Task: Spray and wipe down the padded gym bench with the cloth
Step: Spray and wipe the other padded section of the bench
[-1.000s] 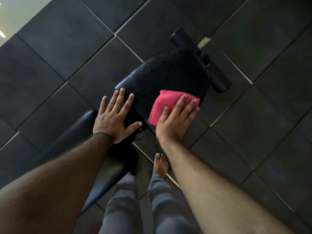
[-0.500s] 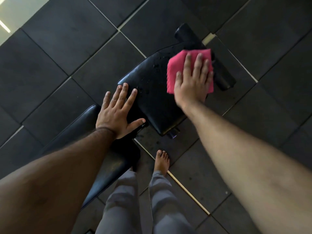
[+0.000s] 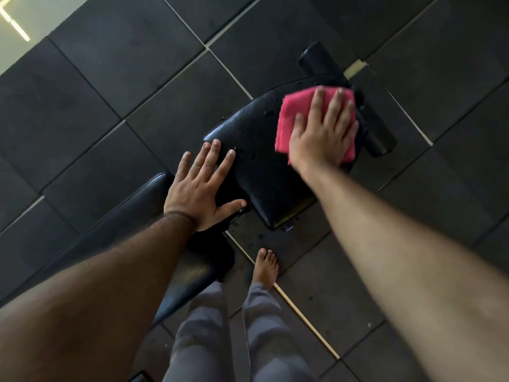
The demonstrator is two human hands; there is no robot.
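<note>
Head view, looking steeply down. A black padded gym bench [image 3: 256, 172] is seen in two sections over dark rubber floor tiles [image 3: 115, 86]: a seat pad at centre and a longer back pad [image 3: 132, 216] running toward the lower left. Water droplets are scattered on the upper part of the seat pad, near its far edge. A pink cloth [image 3: 286, 122] is pressed flat on the far right portion of the seat pad by the right hand [image 3: 322, 133], whose fingers [image 3: 318, 103] are spread and extended over the cloth; nothing is gripped, the cloth is only pinned under the palm. The hand and cloth are slightly blurred. The left hand [image 3: 198, 191] is laid flat across the gap between the two pads, its fingers splayed wide with tips on the near left corner of the seat pad and the thumb pointed right along the seat pad's near edge; nothing is held in it. Black foam rollers [image 3: 377, 133] are seen just beyond the cloth at the bench's far end. Below the bench, grey trousers [image 3: 198, 326] and one bare foot [image 3: 265, 267] are seen on the floor, the foot set beside a pale seam between tiles. A bright strip of paler floor is visible at the upper left corner.
</note>
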